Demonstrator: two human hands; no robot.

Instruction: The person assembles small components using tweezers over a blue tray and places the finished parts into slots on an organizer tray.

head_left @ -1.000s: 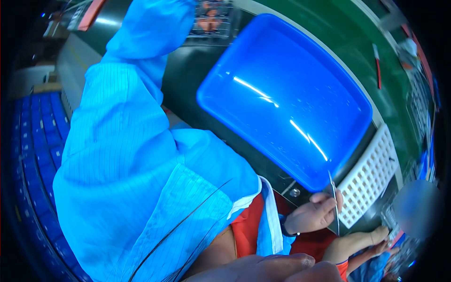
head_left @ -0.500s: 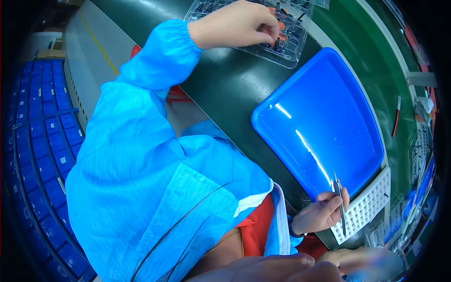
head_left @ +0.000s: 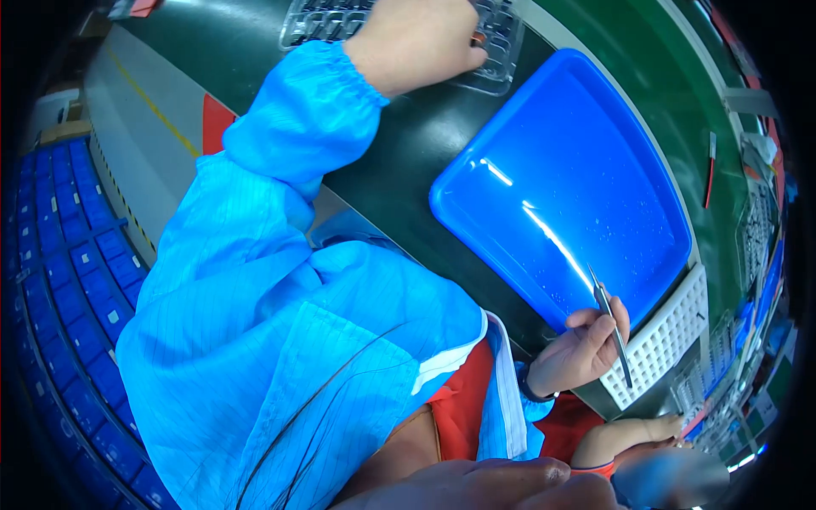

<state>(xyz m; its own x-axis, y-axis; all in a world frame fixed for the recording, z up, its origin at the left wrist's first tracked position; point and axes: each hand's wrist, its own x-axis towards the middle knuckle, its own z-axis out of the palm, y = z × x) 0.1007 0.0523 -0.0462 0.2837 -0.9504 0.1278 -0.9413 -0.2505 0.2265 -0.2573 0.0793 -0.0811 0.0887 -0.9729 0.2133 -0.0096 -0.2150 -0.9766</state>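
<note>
My left hand [head_left: 416, 42], at the end of a light-blue elasticated sleeve, reaches over a clear plastic compartment tray [head_left: 489, 81] at the top of the view. Its fingers are curled together above the tray, and whatever they pinch is hidden. Dark parts and a bit of orange show in the compartments. At the lower right, my right hand [head_left: 582, 348] holds metal tweezers [head_left: 614, 327] between thumb and fingers. Their tips point up over the near corner of a large blue plastic tray [head_left: 586, 187], which holds small light specks.
A white perforated tray [head_left: 659, 340] lies beyond my right hand, partly against the blue tray. A red-and-silver pen-like tool [head_left: 710, 174] rests on the green surface. Another person's arm [head_left: 625, 438] is at the lower right. Blue bins [head_left: 72, 280] stand at far left.
The view has shifted, so the trays sit further left and higher. My left hand has moved a little across the clear tray and hides more of it. The right hand keeps the tweezers, tilted slightly more.
</note>
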